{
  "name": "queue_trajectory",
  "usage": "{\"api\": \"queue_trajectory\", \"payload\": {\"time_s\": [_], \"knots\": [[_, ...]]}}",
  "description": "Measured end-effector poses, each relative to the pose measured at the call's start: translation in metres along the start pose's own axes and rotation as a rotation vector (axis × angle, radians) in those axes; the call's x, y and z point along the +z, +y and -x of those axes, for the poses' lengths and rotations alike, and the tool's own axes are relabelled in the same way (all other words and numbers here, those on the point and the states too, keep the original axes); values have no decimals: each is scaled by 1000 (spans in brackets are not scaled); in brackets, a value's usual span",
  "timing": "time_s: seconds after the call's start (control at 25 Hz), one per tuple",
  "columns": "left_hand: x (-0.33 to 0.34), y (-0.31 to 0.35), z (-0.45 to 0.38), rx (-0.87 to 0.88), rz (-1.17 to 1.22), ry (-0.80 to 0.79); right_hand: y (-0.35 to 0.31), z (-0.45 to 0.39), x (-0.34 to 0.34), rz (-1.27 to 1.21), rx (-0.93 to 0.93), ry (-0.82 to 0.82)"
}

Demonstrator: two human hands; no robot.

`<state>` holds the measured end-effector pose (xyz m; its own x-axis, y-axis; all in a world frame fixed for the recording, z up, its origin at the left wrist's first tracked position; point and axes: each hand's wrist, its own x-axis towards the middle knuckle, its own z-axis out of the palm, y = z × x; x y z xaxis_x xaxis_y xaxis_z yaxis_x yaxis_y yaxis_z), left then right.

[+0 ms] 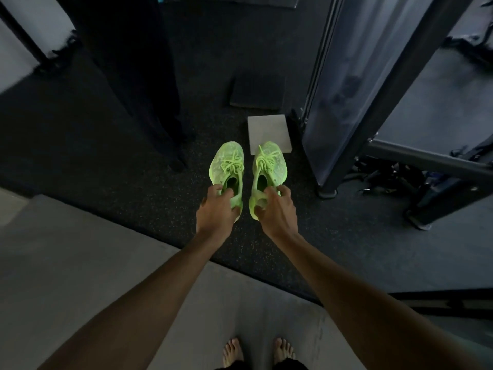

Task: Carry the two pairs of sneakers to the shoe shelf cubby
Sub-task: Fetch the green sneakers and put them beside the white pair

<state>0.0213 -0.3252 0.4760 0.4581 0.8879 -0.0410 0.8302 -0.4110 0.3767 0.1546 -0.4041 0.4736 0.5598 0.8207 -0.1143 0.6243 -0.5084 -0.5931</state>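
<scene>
A pair of neon green sneakers is at the centre of the view, toes pointing away from me over the dark speckled floor. My left hand (216, 209) grips the heel collar of the left green sneaker (229, 162). My right hand (276, 209) pinches the heel collar of the right green sneaker (268, 162). Both arms are stretched forward. Whether the shoes rest on the floor or hang just above it I cannot tell. No second pair and no shoe shelf cubby are in sight.
A pale flat block (268, 133) lies just beyond the right sneaker, a dark mat (257, 93) behind it. A dark metal frame with a translucent panel (354, 84) stands at right. Another person's dark trouser legs (149, 84) stand at left. My bare feet (257, 352) are on a grey mat.
</scene>
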Motion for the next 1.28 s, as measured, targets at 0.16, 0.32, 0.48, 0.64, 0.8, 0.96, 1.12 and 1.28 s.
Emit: {"api": "queue_trajectory", "payload": {"time_s": [0.16,0.32,0.48,0.64,0.8,0.96,1.12,1.28], "knots": [[-24,31,25,63,35,-77,3,46,-37,-19,105,31],[-40,73,53,235,33,-126,6,100,-72,-15,255,108],[-60,114,94,503,107,-183,-4,170,-104,6,442,277],[-83,144,159,763,103,-231,-16,263,-129,18,603,468],[-99,177,244,912,73,-313,-14,365,-142,45,763,600],[-105,189,327,1045,22,-382,-10,453,-129,98,896,647],[-91,192,419,1188,-54,-475,5,554,-117,45,1035,701],[-73,212,545,1367,-19,-600,27,681,-111,12,1203,791]]}}
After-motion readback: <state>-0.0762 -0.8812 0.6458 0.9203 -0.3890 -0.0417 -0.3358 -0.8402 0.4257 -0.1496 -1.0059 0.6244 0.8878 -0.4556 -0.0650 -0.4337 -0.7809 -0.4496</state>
